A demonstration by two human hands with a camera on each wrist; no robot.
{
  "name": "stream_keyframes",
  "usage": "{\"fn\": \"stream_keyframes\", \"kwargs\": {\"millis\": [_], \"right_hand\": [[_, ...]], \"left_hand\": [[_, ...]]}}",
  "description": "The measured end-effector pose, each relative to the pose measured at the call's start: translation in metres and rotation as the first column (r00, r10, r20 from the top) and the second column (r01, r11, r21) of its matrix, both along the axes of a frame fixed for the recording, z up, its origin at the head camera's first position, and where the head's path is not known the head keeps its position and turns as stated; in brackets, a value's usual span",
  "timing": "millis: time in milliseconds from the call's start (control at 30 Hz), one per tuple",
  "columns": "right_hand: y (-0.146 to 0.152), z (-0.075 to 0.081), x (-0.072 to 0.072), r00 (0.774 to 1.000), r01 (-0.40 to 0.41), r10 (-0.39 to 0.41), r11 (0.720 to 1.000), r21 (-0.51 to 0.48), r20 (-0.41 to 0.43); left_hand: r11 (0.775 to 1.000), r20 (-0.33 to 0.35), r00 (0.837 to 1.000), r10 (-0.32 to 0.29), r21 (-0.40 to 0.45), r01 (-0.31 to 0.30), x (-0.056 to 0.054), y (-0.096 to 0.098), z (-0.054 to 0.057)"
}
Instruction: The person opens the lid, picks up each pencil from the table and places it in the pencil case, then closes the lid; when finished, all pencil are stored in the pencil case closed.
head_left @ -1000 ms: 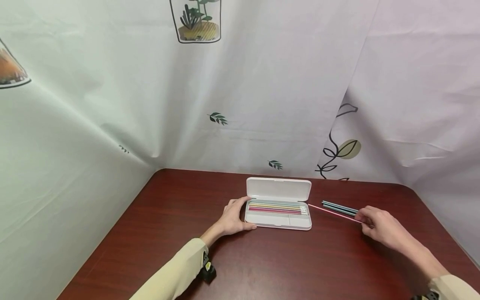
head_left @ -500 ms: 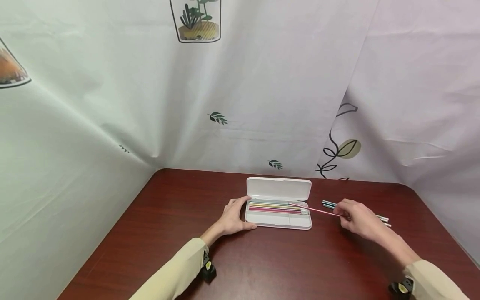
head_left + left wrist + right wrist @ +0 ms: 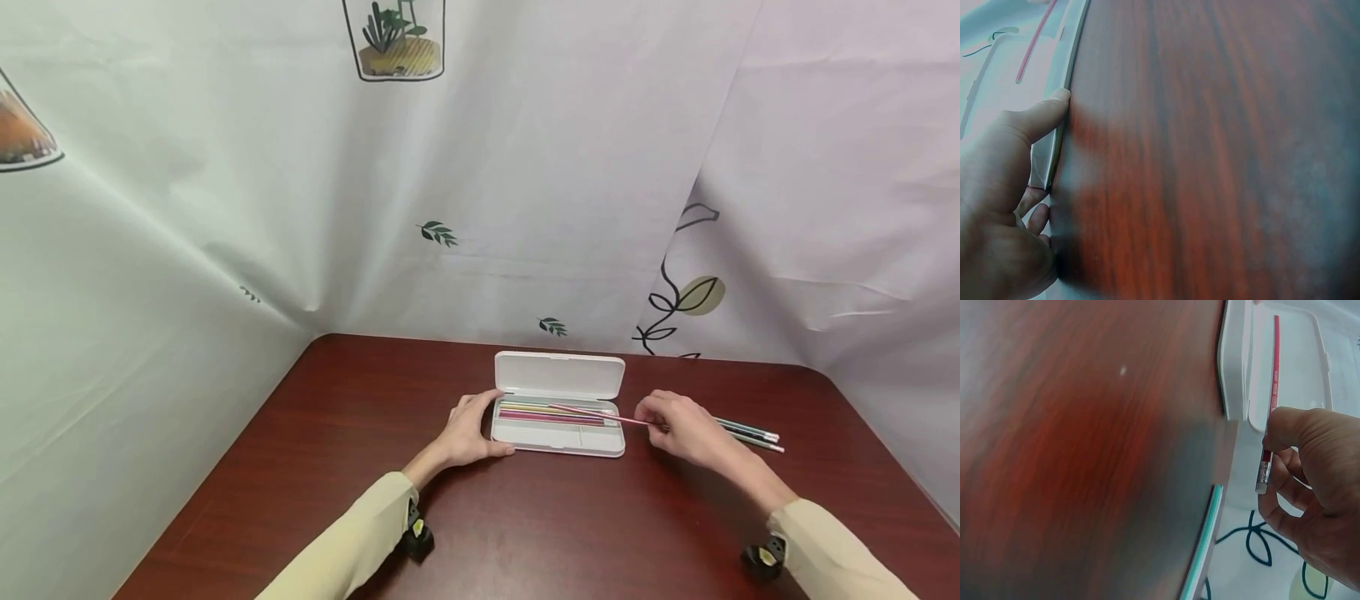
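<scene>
A white pencil case [image 3: 536,435] lies with its lid [image 3: 558,375] raised, and several coloured pencils [image 3: 551,420] rest side by side in its back part. My left hand [image 3: 467,431] holds the case's left end, thumb at the front edge and fingers at the back. My right hand [image 3: 688,432] pinches a red pencil [image 3: 1274,381] near its eraser end, with thumb and fingers in the right wrist view. That pencil slants over the right end of the case, its far tip above the pencils inside. Whether it touches them I cannot tell.
Teal pencils [image 3: 753,433] with white erasers lie on the dark red wooden table [image 3: 570,517], right of the case and partly behind my right hand. A white printed cloth [image 3: 525,167] hangs behind the table.
My right hand has moved left with the red pencil, bringing its tip from the case's right edge to over the inside. The teal pencils' eraser ends have come into view. The left hand stays put.
</scene>
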State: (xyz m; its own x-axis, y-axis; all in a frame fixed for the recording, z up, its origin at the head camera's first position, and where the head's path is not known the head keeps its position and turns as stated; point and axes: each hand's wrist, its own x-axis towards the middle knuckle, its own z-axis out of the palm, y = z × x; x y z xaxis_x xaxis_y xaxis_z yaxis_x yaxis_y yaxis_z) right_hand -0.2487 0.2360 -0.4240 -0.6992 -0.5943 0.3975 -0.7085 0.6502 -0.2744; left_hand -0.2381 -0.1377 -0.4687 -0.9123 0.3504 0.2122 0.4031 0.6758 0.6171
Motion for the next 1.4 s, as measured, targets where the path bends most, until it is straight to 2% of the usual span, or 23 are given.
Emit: {"fn": "stream_keyframes", "kwargs": {"millis": [800, 1400], "right_hand": [[-0.047, -0.005, -0.017, 0.999, -0.034, 0.034, 0.999, 0.017, 0.032], [-0.072, -0.012, -0.021, 0.999, -0.041, 0.041, 0.998, 0.039, 0.0]], "left_hand": [[1.0, 0.0, 1.0, -0.001, 0.007, 0.001, 0.001, 0.001, 0.001], [1.0, 0.007, 1.0, -0.001, 0.011, 0.001, 0.001, 0.001, 0.001]]}}
